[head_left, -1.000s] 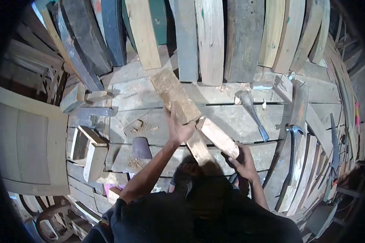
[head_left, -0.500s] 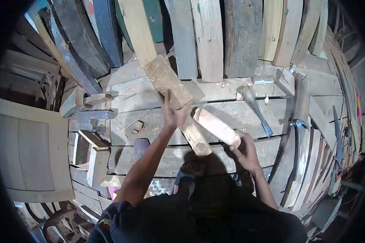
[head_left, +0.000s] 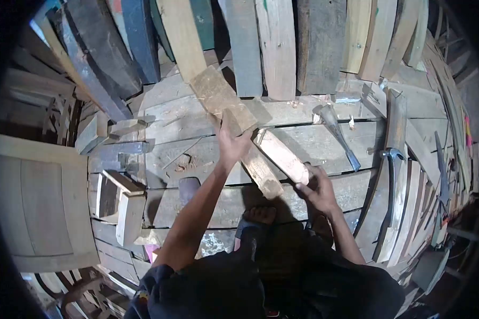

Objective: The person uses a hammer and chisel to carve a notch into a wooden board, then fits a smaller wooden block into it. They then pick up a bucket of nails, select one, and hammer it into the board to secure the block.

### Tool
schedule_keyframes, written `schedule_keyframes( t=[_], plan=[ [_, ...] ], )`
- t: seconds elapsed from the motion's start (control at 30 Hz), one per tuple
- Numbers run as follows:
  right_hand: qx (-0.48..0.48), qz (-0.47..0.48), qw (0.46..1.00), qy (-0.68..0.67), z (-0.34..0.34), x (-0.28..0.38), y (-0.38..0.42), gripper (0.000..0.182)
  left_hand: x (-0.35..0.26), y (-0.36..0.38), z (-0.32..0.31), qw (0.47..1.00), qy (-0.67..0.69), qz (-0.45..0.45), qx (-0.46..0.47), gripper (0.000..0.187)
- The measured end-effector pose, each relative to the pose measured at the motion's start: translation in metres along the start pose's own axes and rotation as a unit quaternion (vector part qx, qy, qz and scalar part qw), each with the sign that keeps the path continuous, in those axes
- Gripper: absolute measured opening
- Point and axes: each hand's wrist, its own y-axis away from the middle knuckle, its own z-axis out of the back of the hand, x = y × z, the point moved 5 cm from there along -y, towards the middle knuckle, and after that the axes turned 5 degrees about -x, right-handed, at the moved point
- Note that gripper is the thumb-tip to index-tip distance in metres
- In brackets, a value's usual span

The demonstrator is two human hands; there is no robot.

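Note:
My left hand [head_left: 233, 148] is closed on the near end of a rough brown wood block [head_left: 222, 98], thumb and fingers on its sides. From below that hand a narrower wood piece [head_left: 263, 178] slants toward my feet. My right hand [head_left: 320, 192] grips the lower end of a pale, freshly cut wood piece [head_left: 283, 155] between thumb and fingers. This pale piece lies slantwise beside the narrower one, and its far end comes right up to the block's near corner.
Long boards [head_left: 278, 50] stand in a row along the far side. A chisel [head_left: 336, 135] lies on the plank floor [head_left: 197, 125] to the right, with a claw hammer [head_left: 393, 159] beyond it. Small wood offcuts [head_left: 126, 204] and a saw [head_left: 442, 170] lie at the sides.
The pale piece in my right hand has moved slightly up, its far end closer to the brown block. My left hand keeps its hold on the block. The view has shifted a little.

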Motion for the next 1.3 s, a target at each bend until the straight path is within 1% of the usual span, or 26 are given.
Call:
schedule_keyframes(
  t=[0.03, 0.07, 0.13, 0.2, 0.27, 0.3, 0.4, 0.43, 0.47, 0.53, 0.6, 0.63, 0.73, 0.77, 0.87, 0.9, 1.0, 1.03, 1.07, 1.13, 1.17, 1.2, 1.27, 1.3],
  plan=[
    [0.009, 0.012, 1.0, 0.006, 0.007, -0.001, -0.006, 0.06, -0.003, -0.004, -0.001, 1.0, 0.015, 0.011, 0.0, 0.085],
    [-0.014, 0.024, 1.0, -0.005, 0.014, -0.003, -0.008, 0.058, -0.003, -0.005, -0.001, 0.999, 0.03, 0.024, 0.0, 0.085],
    [-0.009, -0.013, 1.0, -0.007, 0.036, -0.004, -0.018, 0.054, 0.003, 0.001, -0.009, 0.997, 0.06, 0.046, 0.007, 0.088],
    [-0.005, -0.009, 1.0, -0.01, 0.04, -0.009, -0.023, 0.052, 0.014, 0.005, -0.015, 0.994, 0.087, 0.058, 0.005, 0.093],
    [0.006, -0.009, 1.0, -0.003, 0.045, -0.01, -0.027, 0.054, 0.018, 0.008, -0.018, 0.999, 0.024, 0.034, 0.014, 0.094],
    [0.012, -0.049, 0.998, -0.046, 0.046, -0.006, -0.029, 0.056, 0.018, 0.008, -0.018, 1.0, -0.008, 0.022, 0.017, 0.095],
    [-0.002, -0.012, 1.0, -0.012, 0.05, -0.011, -0.027, 0.057, 0.02, 0.0, -0.008, 0.989, -0.03, -0.031, 0.141, 0.098],
    [-0.008, 0.005, 1.0, -0.006, 0.052, -0.008, -0.027, 0.055, 0.022, -0.001, -0.004, 0.974, -0.054, -0.064, 0.209, 0.115],
    [-0.009, 0.016, 1.0, -0.008, 0.055, -0.003, -0.024, 0.053, 0.007, 0.0, 0.005, 0.962, -0.039, -0.103, 0.248, 0.121],
    [0.006, 0.029, 0.999, 0.015, 0.055, -0.014, -0.023, 0.055, -0.031, 0.004, 0.03, 0.926, -0.013, -0.18, 0.332, 0.133],
    [0.021, 0.022, 0.999, 0.018, 0.057, -0.015, -0.024, 0.056, -0.013, 0.03, 0.028, 0.891, -0.071, -0.221, 0.391, 0.145],
    [0.034, 0.02, 0.999, 0.02, 0.056, -0.015, -0.024, 0.057, 0.0, 0.03, 0.016, 0.89, -0.087, -0.22, 0.39, 0.143],
    [0.008, 0.033, 0.999, 0.015, 0.051, -0.021, -0.024, 0.054, 0.029, 0.037, 0.007, 0.908, -0.12, -0.165, 0.366, 0.146],
    [-0.012, 0.042, 0.998, 0.039, 0.051, -0.017, -0.025, 0.058, 0.022, 0.034, 0.007, 0.909, -0.123, -0.198, 0.346, 0.149],
    [-0.005, 0.065, 0.997, 0.048, 0.051, -0.014, -0.032, 0.063, 0.01, 0.036, 0.013, 0.905, -0.157, -0.126, 0.374, 0.093],
    [0.004, 0.06, 0.997, 0.039, 0.05, -0.013, -0.033, 0.064, 0.01, 0.035, 0.013, 0.906, -0.159, -0.13, 0.37, 0.09],
    [0.024, 0.019, 0.998, 0.049, 0.044, -0.004, -0.026, 0.062, 0.021, 0.028, 0.01, 0.908, -0.146, -0.128, 0.372, 0.155],
    [0.023, 0.023, 0.999, 0.023, 0.039, 0.002, -0.022, 0.061, 0.022, 0.027, 0.014, 0.915, -0.126, -0.134, 0.36, 0.148],
    [0.03, 0.039, 0.998, 0.03, 0.032, -0.002, -0.015, 0.062, 0.029, 0.028, 0.015, 0.914, -0.137, -0.134, 0.357, 0.143],
    [0.015, 0.026, 0.999, 0.019, 0.018, 0.003, -0.004, 0.062, 0.042, 0.028, 0.009, 0.912, -0.157, -0.141, 0.351, 0.134],
    [-0.006, 0.021, 1.0, 0.021, 0.011, 0.006, 0.0, 0.061, 0.043, 0.028, 0.009, 0.916, -0.142, -0.14, 0.349, 0.131],
    [0.0, 0.006, 0.999, 0.048, 0.005, 0.006, 0.004, 0.06, 0.043, 0.029, 0.009, 0.918, -0.126, -0.14, 0.348, 0.127],
    [-0.025, 0.003, 1.0, 0.015, -0.001, 0.0, 0.003, 0.058, 0.043, 0.03, 0.007, 0.924, -0.095, -0.138, 0.343, 0.12],
    [-0.061, 0.028, 0.998, 0.009, 0.003, -0.005, 0.0, 0.059, 0.009, 0.021, 0.011, 0.942, -0.033, -0.193, 0.274, 0.125]
  ],
)
